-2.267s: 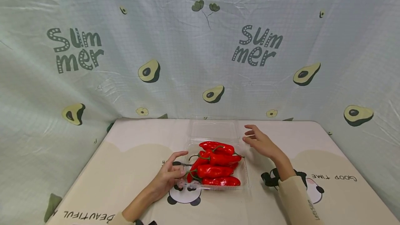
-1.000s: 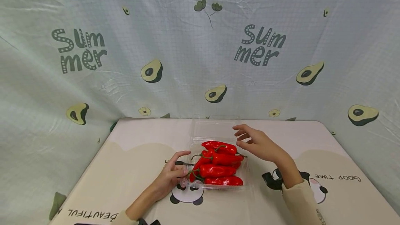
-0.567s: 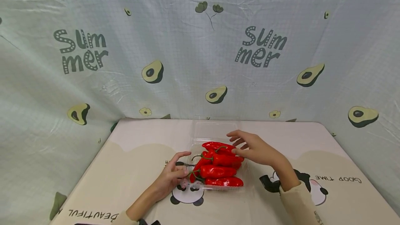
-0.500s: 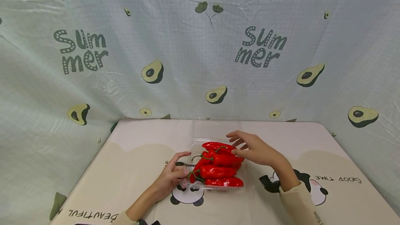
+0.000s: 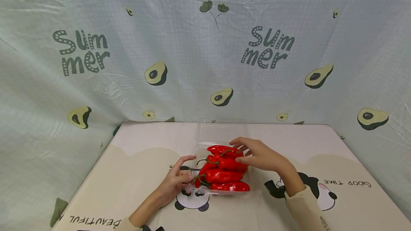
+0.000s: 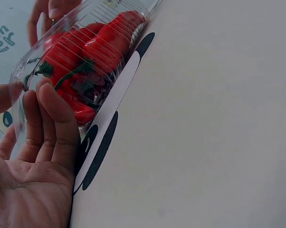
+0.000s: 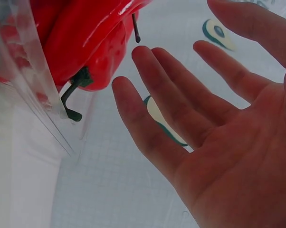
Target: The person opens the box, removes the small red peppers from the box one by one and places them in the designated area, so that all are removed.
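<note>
A clear plastic clamshell box (image 5: 252, 188) with its lid (image 5: 221, 133) laid back holds several red peppers (image 5: 223, 176) with green stems. At the box's left side, my left hand (image 5: 171, 184) holds the wall near the front corner, index finger stretched along it. In the left wrist view, the other fingers (image 6: 57, 128) lie against the outside of the plastic. My right hand (image 5: 263, 155) hovers over the right rear part of the pile, fingers spread and slightly bent. In the right wrist view, a gap shows between its fingertips (image 7: 121, 85) and the nearest pepper (image 7: 100, 57).
The box stands on a cream table mat (image 5: 135, 174) printed with pandas and lettering. Behind the table hangs a pale curtain (image 5: 186, 45) with avocado prints, close to the lid's far edge.
My right hand has moved left and toward me, from beside the box to over the rear right peppers. The left hand keeps its place on the box, and the peppers stay put.
</note>
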A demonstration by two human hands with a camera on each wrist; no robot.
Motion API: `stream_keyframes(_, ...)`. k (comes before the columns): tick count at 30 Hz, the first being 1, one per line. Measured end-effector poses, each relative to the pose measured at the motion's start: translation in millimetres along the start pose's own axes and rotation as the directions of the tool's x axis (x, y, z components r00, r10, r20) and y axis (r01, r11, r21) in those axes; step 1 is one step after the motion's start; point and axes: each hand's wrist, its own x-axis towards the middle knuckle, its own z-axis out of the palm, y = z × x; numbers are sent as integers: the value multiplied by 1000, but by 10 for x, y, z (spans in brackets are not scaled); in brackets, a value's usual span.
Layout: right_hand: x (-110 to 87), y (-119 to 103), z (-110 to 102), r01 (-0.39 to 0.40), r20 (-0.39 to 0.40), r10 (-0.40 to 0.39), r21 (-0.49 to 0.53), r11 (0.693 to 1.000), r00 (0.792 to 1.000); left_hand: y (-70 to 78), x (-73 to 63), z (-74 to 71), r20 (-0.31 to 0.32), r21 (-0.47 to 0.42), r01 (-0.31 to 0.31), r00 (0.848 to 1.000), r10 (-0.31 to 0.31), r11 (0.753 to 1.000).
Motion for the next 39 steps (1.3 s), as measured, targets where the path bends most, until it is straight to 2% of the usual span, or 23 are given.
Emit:
stream_keyframes(10,26,3,40,0,35,1,-8,1000,999,-7,7,2,-10,9,4,1000,-4,1000)
stream_keyframes(19,40,-15,59,-14,27,15,-41,999,1000,-8,20,-7,-13,16,6,1000,-5,1000)
stream_keyframes(32,39,15,80,-26,35,27,-32,999,999,-21,9,-7,-18,20,13,1000,-13,1000)
stream_keyframes(39,41,15,72,-4,40,6,-36,999,999,-14,8,-10,-16,18,9,1000,-8,1000)
